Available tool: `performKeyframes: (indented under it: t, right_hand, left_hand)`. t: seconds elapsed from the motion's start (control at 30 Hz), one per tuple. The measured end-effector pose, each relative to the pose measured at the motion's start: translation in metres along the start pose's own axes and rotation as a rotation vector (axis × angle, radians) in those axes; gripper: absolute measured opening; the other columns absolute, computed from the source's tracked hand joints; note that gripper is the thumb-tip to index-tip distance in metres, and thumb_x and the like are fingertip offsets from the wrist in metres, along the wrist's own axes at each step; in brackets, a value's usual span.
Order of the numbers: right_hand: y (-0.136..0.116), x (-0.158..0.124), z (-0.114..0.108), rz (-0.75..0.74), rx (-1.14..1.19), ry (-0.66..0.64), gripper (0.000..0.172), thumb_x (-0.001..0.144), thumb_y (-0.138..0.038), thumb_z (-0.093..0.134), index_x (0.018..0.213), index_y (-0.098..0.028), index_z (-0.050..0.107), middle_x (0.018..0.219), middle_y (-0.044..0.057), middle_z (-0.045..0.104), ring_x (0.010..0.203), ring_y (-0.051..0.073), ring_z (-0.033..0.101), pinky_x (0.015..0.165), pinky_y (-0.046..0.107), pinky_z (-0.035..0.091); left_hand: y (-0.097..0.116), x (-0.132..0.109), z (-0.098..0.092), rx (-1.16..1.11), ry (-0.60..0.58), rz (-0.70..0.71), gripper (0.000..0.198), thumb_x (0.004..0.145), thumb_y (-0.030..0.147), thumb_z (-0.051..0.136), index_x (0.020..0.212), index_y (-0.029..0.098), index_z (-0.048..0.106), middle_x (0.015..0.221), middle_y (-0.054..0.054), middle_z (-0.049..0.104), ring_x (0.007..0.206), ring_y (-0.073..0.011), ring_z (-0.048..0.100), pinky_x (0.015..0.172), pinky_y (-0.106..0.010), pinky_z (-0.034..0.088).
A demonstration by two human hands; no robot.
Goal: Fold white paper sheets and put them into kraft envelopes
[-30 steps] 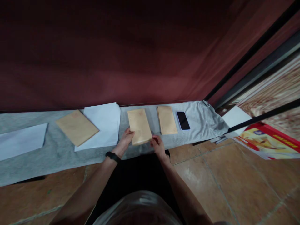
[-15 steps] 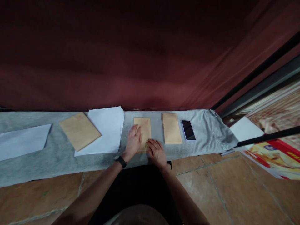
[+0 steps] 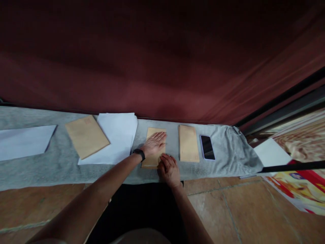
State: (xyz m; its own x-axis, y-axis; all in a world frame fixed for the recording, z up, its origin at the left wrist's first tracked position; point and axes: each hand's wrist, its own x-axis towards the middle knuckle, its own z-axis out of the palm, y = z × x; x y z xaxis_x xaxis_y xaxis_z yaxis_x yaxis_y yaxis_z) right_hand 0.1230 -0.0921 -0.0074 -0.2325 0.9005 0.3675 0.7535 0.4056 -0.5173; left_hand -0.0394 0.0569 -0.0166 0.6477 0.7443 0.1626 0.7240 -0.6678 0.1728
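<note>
Brown envelope (image 3: 152, 160) partly hidden under 2 hands (image 3: 154, 143): left stretched flat, right curled, grip unclear.

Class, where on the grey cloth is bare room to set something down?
Free: wrinkled grey cloth right of the phone; the strip in front of the left sheet and tilted envelope. Crowded: where left hand and right hand partly cover the middle envelope, between white papers and right envelope.

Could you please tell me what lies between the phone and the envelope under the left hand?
In the head view, a brown paper stack lies on grey cloth between the phone and that envelope.
</note>
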Motion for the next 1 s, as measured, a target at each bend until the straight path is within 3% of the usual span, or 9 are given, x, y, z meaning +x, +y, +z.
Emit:
performKeyframes:
  t: [0.43,0.67,0.83,0.9,1.0]
  right_hand:
    - [0.008,-0.006,0.003,0.099,0.071,-0.009,0.030,0.101,-0.024,0.039,0.118,-0.023,0.064,0.122,0.008,0.067,0.118,0.022,0.058,0.108,0.043,0.044]
    - [0.011,-0.006,0.003,0.123,0.105,0.020,0.040,0.102,-0.025,0.035,0.129,-0.021,0.063,0.129,0.011,0.067,0.124,0.023,0.058,0.108,0.044,0.046]
    - [0.018,0.017,0.006,-0.031,0.013,-0.162,0.047,0.106,-0.031,0.031,0.147,-0.021,0.050,0.149,0.009,0.055,0.142,0.021,0.046,0.120,0.047,0.033]
    - [0.022,0.033,0.011,-0.094,-0.073,-0.263,0.049,0.107,-0.035,0.031,0.153,-0.021,0.042,0.157,0.008,0.045,0.147,0.021,0.039,0.123,0.047,0.028]
    - [0.032,0.062,0.020,-0.105,-0.177,-0.308,0.055,0.106,-0.038,0.033,0.157,-0.018,0.034,0.163,0.009,0.035,0.151,0.022,0.031,0.125,0.047,0.023]
  left_hand:
    - [0.026,-0.057,-0.005,-0.107,-0.036,0.085,0.058,0.105,0.042,0.029,0.156,0.014,0.033,0.163,-0.012,0.033,0.153,-0.0190,0.026,0.125,-0.040,0.018]
    - [0.047,-0.096,-0.019,-0.147,-0.040,0.162,0.056,0.105,0.041,0.034,0.156,0.017,0.033,0.163,-0.011,0.035,0.152,-0.0179,0.027,0.126,-0.038,0.016]
    - [0.053,-0.125,-0.028,-0.161,-0.069,0.188,0.054,0.103,0.043,0.043,0.150,0.017,0.043,0.158,-0.011,0.044,0.149,-0.0203,0.035,0.124,-0.038,0.023]
    - [0.052,-0.132,-0.030,-0.177,-0.072,0.186,0.052,0.102,0.040,0.045,0.150,0.019,0.045,0.157,-0.010,0.046,0.147,-0.0198,0.038,0.124,-0.038,0.026]
    - [0.052,-0.135,-0.032,-0.202,-0.057,0.178,0.047,0.103,0.034,0.045,0.149,0.024,0.047,0.156,-0.006,0.047,0.145,-0.0179,0.041,0.123,-0.037,0.029]
